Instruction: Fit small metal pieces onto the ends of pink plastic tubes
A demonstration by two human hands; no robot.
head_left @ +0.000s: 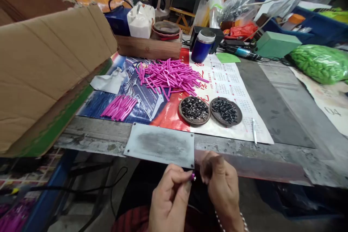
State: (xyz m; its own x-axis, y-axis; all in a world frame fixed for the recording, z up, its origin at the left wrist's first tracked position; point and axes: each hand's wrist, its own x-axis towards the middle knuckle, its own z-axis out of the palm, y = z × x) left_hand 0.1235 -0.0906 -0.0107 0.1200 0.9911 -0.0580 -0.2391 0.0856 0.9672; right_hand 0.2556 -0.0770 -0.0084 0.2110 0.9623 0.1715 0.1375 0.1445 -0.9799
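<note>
At the table's front edge, my left hand (171, 197) pinches a small magenta piece (193, 176) with a shiny silvery tip; most of it is hidden by the fingers. My right hand (221, 181) is just beside it, fingers curled in, and whatever they hold is hidden. A pale metal plate (163, 143) with a dark worn middle lies beyond my hands. Further back are two round dishes: one with dark and silvery small parts (194, 108), one with thin black pins (225, 111). A loose heap of magenta strips (174, 74) and a neater bundle (119, 107) lie left of them.
A large cardboard box (54, 61) takes up the left side. Behind the heap stand a wooden box (149, 48) and a blue cup (202, 47). A white pen (254, 130) lies on the calendar sheet (239, 90). A green bag (320, 63) sits far right.
</note>
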